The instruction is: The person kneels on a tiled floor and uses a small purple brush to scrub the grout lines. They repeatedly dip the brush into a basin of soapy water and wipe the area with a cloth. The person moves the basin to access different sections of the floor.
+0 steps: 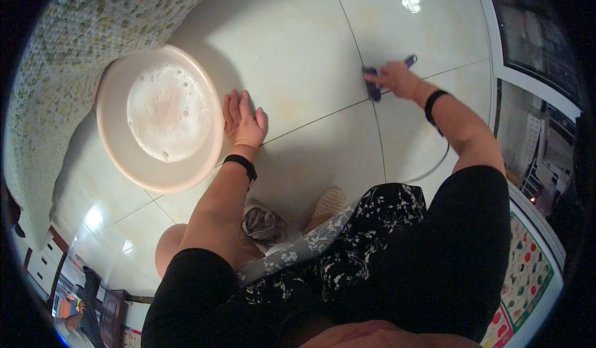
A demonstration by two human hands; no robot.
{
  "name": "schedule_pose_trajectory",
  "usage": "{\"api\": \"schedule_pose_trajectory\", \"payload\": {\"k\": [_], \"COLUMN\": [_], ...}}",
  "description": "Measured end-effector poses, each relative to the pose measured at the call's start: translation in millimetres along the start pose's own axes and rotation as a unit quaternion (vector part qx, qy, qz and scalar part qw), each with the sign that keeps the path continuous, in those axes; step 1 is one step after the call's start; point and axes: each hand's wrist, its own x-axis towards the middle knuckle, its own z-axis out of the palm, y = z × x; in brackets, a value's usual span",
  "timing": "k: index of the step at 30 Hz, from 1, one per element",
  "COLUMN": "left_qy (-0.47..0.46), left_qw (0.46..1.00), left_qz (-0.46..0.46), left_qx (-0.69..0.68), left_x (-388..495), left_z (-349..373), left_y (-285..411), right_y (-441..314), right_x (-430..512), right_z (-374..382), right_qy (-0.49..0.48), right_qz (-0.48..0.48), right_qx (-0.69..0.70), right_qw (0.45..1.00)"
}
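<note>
My right hand point(399, 81) grips a dark scrubbing brush point(372, 83), its head against the white tile floor point(288, 36) beside a crossing of grout lines. The brush's handle end pokes out above the hand. My left hand point(244, 122) rests palm down on the tiles, thumb spread, holding nothing. Its fingertips lie close to the rim of a pale pink plastic basin point(220, 129); whether they touch it I cannot tell. Shallow water point(163, 110) with a few bubbles covers the basin's bottom.
A textured, speckled cover point(107, 17) hangs beside the basin. Crumpled grey cloth point(263, 222) lies near my slippered foot point(329, 201). A thin cable point(433, 166) curves below my right arm. White-framed glass doors point(500, 45) stand right; another person point(74, 320) appears lower left.
</note>
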Motion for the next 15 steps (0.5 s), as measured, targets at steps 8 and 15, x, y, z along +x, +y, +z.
{"api": "schedule_pose_trajectory", "payload": {"k": [8, 15], "left_qy": [-0.029, -0.037], "left_qw": [0.999, 0.998], "left_qz": [-0.022, -0.035], "left_qx": [0.020, 0.044], "left_x": [8, 3], "left_z": [-2, 0], "left_y": [0, 0], "right_y": [-2, -55], "right_x": [-7, 11], "right_z": [14, 33], "right_qy": [0.036, 0.175], "right_qz": [-0.003, 0.179], "right_qx": [-0.033, 0.082], "right_qw": [0.999, 0.965]}}
